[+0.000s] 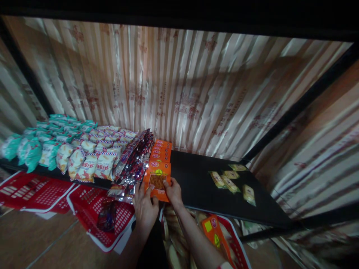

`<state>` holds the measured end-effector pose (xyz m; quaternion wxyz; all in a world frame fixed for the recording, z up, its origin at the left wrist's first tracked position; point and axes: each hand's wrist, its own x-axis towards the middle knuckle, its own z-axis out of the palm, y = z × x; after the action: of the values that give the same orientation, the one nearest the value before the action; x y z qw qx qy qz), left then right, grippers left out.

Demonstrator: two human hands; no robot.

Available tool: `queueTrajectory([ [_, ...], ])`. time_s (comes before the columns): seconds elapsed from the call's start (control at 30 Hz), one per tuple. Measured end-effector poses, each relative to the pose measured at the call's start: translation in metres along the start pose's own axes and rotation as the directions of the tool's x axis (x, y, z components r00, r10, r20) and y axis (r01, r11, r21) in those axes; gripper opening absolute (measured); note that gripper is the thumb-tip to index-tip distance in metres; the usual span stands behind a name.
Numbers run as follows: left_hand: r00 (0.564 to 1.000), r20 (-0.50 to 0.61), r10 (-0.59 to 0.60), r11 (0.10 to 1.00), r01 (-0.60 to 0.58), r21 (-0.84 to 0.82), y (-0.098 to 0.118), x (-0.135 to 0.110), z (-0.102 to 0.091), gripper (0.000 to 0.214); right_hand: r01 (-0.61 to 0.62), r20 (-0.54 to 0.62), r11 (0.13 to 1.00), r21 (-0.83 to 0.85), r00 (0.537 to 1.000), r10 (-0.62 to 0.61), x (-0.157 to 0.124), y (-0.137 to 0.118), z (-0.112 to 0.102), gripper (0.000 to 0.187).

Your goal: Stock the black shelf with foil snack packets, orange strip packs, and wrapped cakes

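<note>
An orange snack packet [159,171] with a clear window lies at the front of a row of overlapping orange packets [160,148] on the black shelf. At its lower left edge, the fingers of my left hand [146,211] grip the packet. My right hand [174,193] pinches the lower right side, thumb on the front face. Fingers beneath the packet are hidden. Just left of it stands a tight row of shiny dark purple and red packets [135,160], close to my left hand.
White snack bags [104,164] and teal bags [33,154] fill the left. Several small yellow packets [230,184] lie on the black shelf [193,183]. Red baskets [123,220] sit below, one holding a dark packet [106,216]; another orange packet [215,235] lies lower right.
</note>
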<state>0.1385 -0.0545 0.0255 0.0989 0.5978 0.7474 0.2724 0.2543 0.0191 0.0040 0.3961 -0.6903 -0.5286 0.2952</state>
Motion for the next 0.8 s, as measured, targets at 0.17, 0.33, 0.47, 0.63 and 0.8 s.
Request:
queueTrajectory([
  [0.17, 0.996, 0.013, 0.087, 0.996, -0.087, -0.019, 0.008, 0.013, -0.002, 0.038, -0.020, 0.003, 0.998, 0.063, 1.000, 0.019, 0.004, 0.004, 0.006, 0.037],
  [0.33, 0.981, 0.059, 0.183, 0.980, -0.178, -0.085, 0.018, 0.036, 0.001, 0.040, -0.047, -0.028, 0.994, 0.100, 0.998, 0.050, 0.006, 0.005, 0.006, 0.053],
  [0.47, 0.968, 0.137, 0.212, 0.976, -0.203, -0.081, 0.029, 0.055, 0.009, 0.042, -0.027, -0.017, 0.996, 0.090, 0.999, 0.029, 0.010, 0.003, 0.003, 0.054],
  [0.63, 0.957, 0.196, 0.216, 0.976, -0.207, -0.066, 0.043, 0.075, 0.017, 0.046, -0.041, -0.031, 0.996, 0.075, 0.999, 0.043, 0.016, 0.001, 0.001, 0.051],
  [0.8, 0.950, 0.234, 0.208, 0.977, -0.212, -0.005, 0.048, 0.091, 0.024, 0.051, -0.048, -0.037, 0.998, 0.046, 0.998, 0.049, 0.018, -0.003, 0.002, 0.051],
])
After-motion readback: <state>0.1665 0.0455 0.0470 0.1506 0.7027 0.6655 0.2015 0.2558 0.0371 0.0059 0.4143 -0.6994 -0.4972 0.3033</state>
